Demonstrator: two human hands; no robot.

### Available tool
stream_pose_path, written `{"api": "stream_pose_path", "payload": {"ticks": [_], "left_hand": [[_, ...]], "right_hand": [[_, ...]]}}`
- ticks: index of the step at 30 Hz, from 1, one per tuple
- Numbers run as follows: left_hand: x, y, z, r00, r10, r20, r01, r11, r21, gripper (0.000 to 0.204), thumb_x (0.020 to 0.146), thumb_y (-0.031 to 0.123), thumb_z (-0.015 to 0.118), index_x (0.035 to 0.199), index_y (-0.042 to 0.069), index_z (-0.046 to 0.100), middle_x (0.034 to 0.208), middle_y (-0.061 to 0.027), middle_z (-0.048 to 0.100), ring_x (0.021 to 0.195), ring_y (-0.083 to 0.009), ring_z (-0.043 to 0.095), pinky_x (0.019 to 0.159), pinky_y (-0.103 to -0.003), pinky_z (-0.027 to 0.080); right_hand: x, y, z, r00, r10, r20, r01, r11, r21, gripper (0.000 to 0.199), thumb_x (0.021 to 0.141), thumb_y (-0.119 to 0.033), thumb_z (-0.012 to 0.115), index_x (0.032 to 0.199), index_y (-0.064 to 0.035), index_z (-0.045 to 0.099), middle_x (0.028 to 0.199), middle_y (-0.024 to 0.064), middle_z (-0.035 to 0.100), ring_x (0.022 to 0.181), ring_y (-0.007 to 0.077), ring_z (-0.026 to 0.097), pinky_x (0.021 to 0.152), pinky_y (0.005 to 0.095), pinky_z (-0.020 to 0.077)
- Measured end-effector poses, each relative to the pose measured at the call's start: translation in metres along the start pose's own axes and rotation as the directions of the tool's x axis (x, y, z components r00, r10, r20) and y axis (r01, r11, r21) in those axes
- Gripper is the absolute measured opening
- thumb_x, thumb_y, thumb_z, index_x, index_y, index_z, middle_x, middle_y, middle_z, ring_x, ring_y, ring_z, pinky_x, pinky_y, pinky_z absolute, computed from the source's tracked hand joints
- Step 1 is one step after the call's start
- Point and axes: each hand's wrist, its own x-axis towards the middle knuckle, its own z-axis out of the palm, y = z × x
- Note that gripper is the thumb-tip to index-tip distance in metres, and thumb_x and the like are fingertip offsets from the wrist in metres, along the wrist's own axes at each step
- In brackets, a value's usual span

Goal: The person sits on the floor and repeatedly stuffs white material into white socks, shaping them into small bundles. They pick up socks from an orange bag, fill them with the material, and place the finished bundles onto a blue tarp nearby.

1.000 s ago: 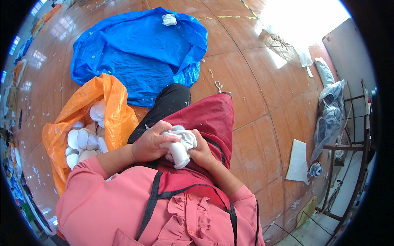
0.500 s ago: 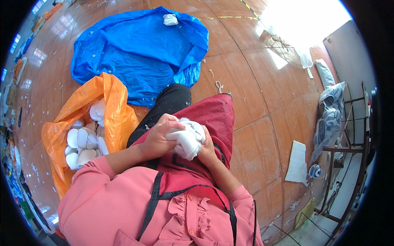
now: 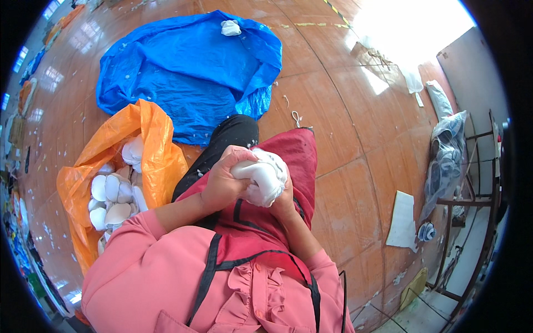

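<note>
Over my lap I hold a white padded bundle (image 3: 265, 176), soft and folded, with a thick rounded roll on its left side. My left hand (image 3: 225, 180) grips that roll, thumb and fingers closed round it. My right hand (image 3: 284, 200) is wrapped round the bundle's lower right side, its fingers partly hidden behind it. To the left stands an open orange plastic sack (image 3: 158, 133) with several white and beige cup-shaped pads (image 3: 117, 187) inside. A similar small white bundle (image 3: 230, 28) lies on the far edge of a blue plastic sheet (image 3: 177, 66).
The red-brown tiled floor (image 3: 333, 205) carries white fluff scraps. At right are a white sheet piece (image 3: 401, 219), a clear plastic bag of dark things (image 3: 446, 155) and a dark metal frame (image 3: 472, 203). A loop of white string (image 3: 296, 117) lies beyond my knee.
The white bundle has shifted slightly right and up with both hands and turned a little, showing more of its smooth roll. The sack and blue sheet stay in place.
</note>
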Motion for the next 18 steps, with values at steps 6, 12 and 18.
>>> {"api": "stream_pose_path", "payload": {"ticks": [6, 12, 18], "left_hand": [[-0.001, 0.000, 0.004, 0.993, -0.108, -0.046, 0.105, 0.993, -0.054, 0.045, 0.071, -0.008, 0.074, 0.110, 0.009, 0.061, 0.116, -0.0094, 0.054, 0.111, -0.0210, 0.055, 0.095, -0.032, 0.044], [-0.007, 0.024, -0.007, 0.989, -0.005, 0.146, -0.005, 0.998, 0.069, 0.038, 0.079, 0.003, 0.073, 0.115, 0.008, 0.063, 0.124, -0.0120, 0.050, 0.118, -0.0244, 0.050, 0.100, -0.034, 0.041], [-0.009, 0.015, -0.012, 0.973, -0.172, 0.151, 0.165, 0.985, 0.058, 0.025, 0.082, 0.018, 0.078, 0.104, 0.009, 0.070, 0.117, -0.0127, 0.050, 0.117, -0.0266, 0.050, 0.102, -0.036, 0.039]], "right_hand": [[0.003, -0.003, -0.004, 0.996, -0.088, 0.020, 0.090, 0.967, -0.238, 0.064, 0.078, -0.010, 0.081, 0.132, -0.0039, 0.048, 0.130, 0.0114, 0.057, 0.117, 0.0211, 0.058, 0.101, 0.0364, 0.0462], [-0.002, 0.012, -0.027, 0.975, 0.206, -0.084, -0.207, 0.978, -0.001, 0.065, 0.073, -0.013, 0.085, 0.127, -0.0050, 0.049, 0.122, 0.0085, 0.061, 0.111, 0.0177, 0.059, 0.096, 0.0335, 0.0473], [-0.006, 0.019, -0.028, 0.989, 0.148, 0.011, -0.147, 0.987, -0.058, 0.067, 0.074, -0.014, 0.085, 0.129, -0.0065, 0.048, 0.124, 0.0077, 0.060, 0.110, 0.0174, 0.058, 0.095, 0.0337, 0.0476]]}}
